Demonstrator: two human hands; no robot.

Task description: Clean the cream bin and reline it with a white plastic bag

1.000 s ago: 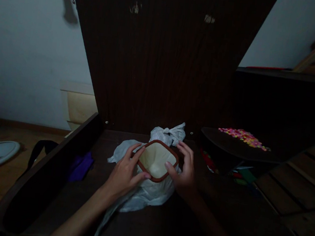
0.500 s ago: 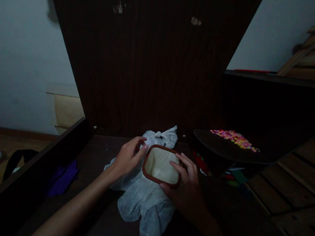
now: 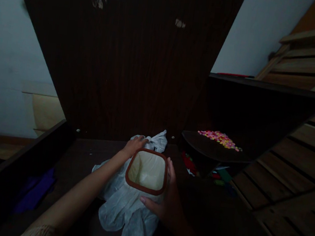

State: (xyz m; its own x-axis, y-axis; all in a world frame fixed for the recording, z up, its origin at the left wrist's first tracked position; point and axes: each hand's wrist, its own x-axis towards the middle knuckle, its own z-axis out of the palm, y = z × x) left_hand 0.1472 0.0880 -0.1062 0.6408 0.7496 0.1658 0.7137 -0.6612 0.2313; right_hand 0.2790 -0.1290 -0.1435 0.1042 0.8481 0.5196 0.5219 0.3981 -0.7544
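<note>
Left hand (image 3: 136, 145) had reached the knotted bag (image 3: 123, 205) near the shelf's (image 3: 81, 162) back edge, grip hard to make out; right hand (image 3: 169, 199) grasped the upward-opening container (image 3: 148, 172).

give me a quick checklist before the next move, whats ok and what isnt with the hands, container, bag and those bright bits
1. Right hand at container: ok; fingers along its right side, thumb at its near side.
2. Left hand gripping bag: cannot tell; it is at the bag's far part, but the grip is unclear.
3. Container's opening facing up and uncovered: ok.
4. Bag clear of container: not ok; it lies bunched around the base.
5. Bright bits clear of both hands: ok; they lie on the shelf, off to the right.
</note>
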